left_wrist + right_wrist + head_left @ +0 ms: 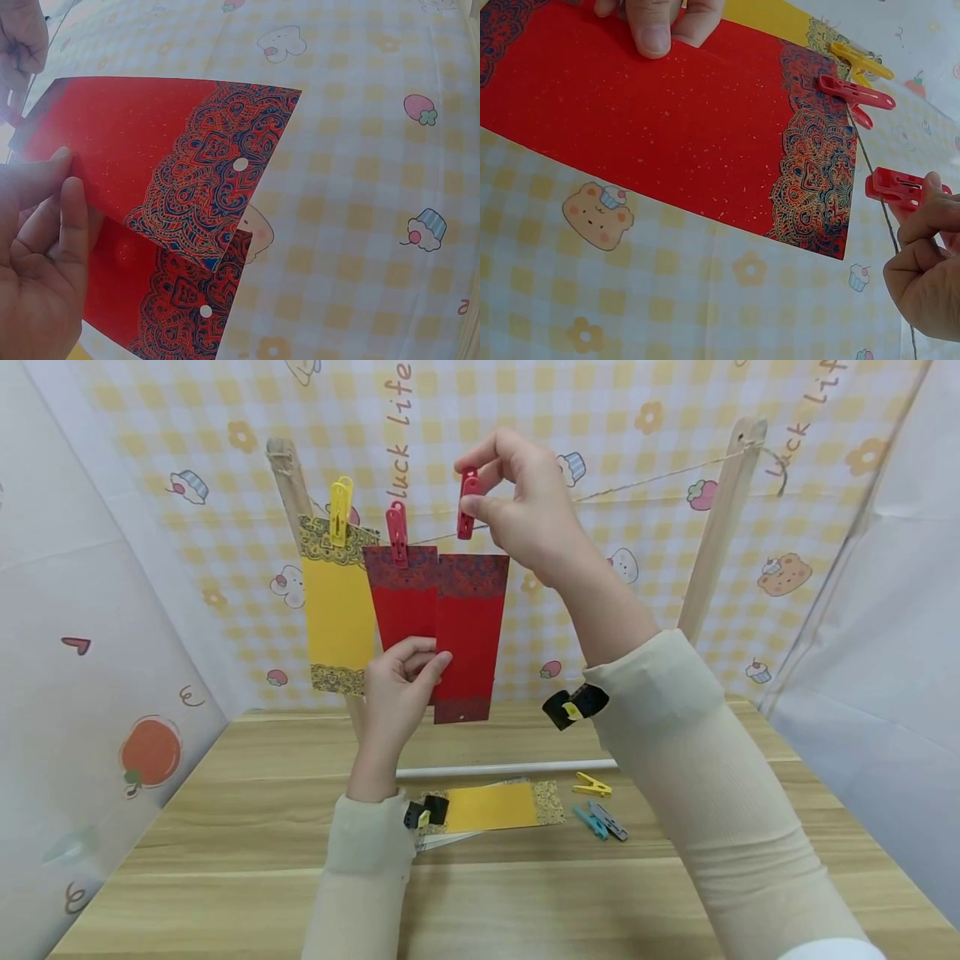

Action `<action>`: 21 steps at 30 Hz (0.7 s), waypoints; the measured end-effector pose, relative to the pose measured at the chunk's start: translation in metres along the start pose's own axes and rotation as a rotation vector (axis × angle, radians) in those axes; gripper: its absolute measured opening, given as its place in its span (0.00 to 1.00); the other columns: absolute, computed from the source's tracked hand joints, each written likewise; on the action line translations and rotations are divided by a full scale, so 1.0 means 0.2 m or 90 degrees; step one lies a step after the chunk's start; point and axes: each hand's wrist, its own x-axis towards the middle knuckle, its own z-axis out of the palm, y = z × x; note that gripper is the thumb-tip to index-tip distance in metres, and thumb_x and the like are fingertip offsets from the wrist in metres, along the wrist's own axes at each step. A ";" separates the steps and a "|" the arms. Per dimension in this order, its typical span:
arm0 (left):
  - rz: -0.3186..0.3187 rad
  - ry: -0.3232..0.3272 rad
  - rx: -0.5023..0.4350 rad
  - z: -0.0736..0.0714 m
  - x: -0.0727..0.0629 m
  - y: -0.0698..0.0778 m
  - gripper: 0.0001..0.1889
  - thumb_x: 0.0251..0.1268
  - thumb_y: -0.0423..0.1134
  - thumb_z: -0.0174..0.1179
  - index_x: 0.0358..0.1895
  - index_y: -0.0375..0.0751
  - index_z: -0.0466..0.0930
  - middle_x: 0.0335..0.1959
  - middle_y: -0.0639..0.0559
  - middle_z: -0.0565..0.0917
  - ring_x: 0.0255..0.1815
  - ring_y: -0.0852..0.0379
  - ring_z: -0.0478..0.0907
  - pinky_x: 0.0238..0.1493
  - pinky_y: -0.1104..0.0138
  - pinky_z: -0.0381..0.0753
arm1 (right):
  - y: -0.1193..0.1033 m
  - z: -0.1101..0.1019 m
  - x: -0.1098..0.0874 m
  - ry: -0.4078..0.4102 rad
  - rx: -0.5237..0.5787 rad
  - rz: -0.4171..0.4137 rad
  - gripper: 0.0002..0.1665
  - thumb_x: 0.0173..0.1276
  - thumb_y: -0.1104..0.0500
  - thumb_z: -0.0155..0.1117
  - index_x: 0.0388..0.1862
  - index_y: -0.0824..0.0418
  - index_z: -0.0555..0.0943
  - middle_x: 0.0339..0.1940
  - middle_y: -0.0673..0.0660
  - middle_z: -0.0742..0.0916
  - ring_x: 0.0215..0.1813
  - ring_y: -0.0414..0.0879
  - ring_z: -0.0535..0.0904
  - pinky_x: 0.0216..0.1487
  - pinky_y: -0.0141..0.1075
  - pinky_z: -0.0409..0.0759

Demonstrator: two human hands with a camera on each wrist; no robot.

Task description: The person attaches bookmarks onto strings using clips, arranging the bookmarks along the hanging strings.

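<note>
My left hand (405,681) pinches the edge of a red patterned paper card (471,618) between thumb and fingers. The card stands upright just below the string and partly overlaps a second red card (401,597), which a red clothespin (397,533) fastens to the string. Above the held card, my right hand (528,497) pinches another red clothespin (896,187) by its handles, with the clip's tip beside the string (889,225). Lace-like blue and red borders and a punched hole show at the cards' lower ends in the left wrist view.
A yellow card (341,618) hangs at the left from a yellow clothespin (341,510). Wooden posts (720,527) carry the string. On the table lie a yellow card (491,806) over paler ones, a white rod (510,768), and yellow (592,785), blue (590,822) and grey (609,821) clothespins.
</note>
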 end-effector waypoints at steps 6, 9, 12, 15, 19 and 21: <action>-0.001 -0.001 -0.014 0.01 0.01 0.00 0.11 0.65 0.32 0.66 0.47 0.30 0.84 0.40 0.35 0.89 0.25 0.71 0.81 0.34 0.77 0.81 | 0.01 0.00 -0.01 -0.023 -0.043 -0.007 0.12 0.70 0.72 0.58 0.49 0.62 0.78 0.31 0.52 0.79 0.18 0.40 0.63 0.20 0.29 0.64; -0.002 0.002 -0.021 0.01 0.01 0.00 0.11 0.64 0.31 0.66 0.47 0.29 0.84 0.40 0.34 0.89 0.25 0.71 0.80 0.34 0.77 0.81 | 0.01 -0.01 -0.01 -0.029 -0.067 -0.005 0.12 0.70 0.72 0.58 0.49 0.62 0.78 0.32 0.52 0.79 0.20 0.41 0.64 0.21 0.30 0.66; -0.002 0.007 -0.025 0.02 0.01 0.01 0.11 0.64 0.31 0.66 0.47 0.29 0.84 0.39 0.34 0.88 0.25 0.70 0.80 0.34 0.77 0.81 | 0.02 -0.01 -0.02 -0.036 -0.067 0.002 0.12 0.70 0.71 0.58 0.50 0.62 0.78 0.33 0.53 0.79 0.17 0.43 0.62 0.22 0.30 0.67; -0.002 0.009 -0.026 0.02 0.01 0.01 0.10 0.64 0.31 0.66 0.46 0.30 0.84 0.38 0.34 0.88 0.25 0.70 0.80 0.34 0.77 0.81 | 0.03 -0.01 -0.03 -0.039 -0.060 0.009 0.12 0.70 0.71 0.59 0.50 0.62 0.78 0.33 0.54 0.79 0.16 0.42 0.61 0.22 0.30 0.68; -0.003 0.012 -0.034 0.02 0.01 0.01 0.10 0.64 0.31 0.66 0.46 0.30 0.84 0.38 0.34 0.88 0.25 0.69 0.80 0.33 0.76 0.81 | 0.03 -0.02 -0.03 -0.043 -0.060 0.019 0.13 0.70 0.70 0.59 0.51 0.62 0.79 0.34 0.54 0.80 0.19 0.43 0.62 0.22 0.29 0.70; 0.000 0.015 -0.040 0.02 0.02 0.01 0.10 0.64 0.31 0.66 0.45 0.29 0.84 0.37 0.34 0.88 0.24 0.69 0.80 0.33 0.76 0.81 | 0.04 -0.02 -0.03 -0.045 -0.060 0.022 0.13 0.70 0.70 0.60 0.52 0.62 0.79 0.34 0.54 0.80 0.22 0.44 0.65 0.23 0.29 0.71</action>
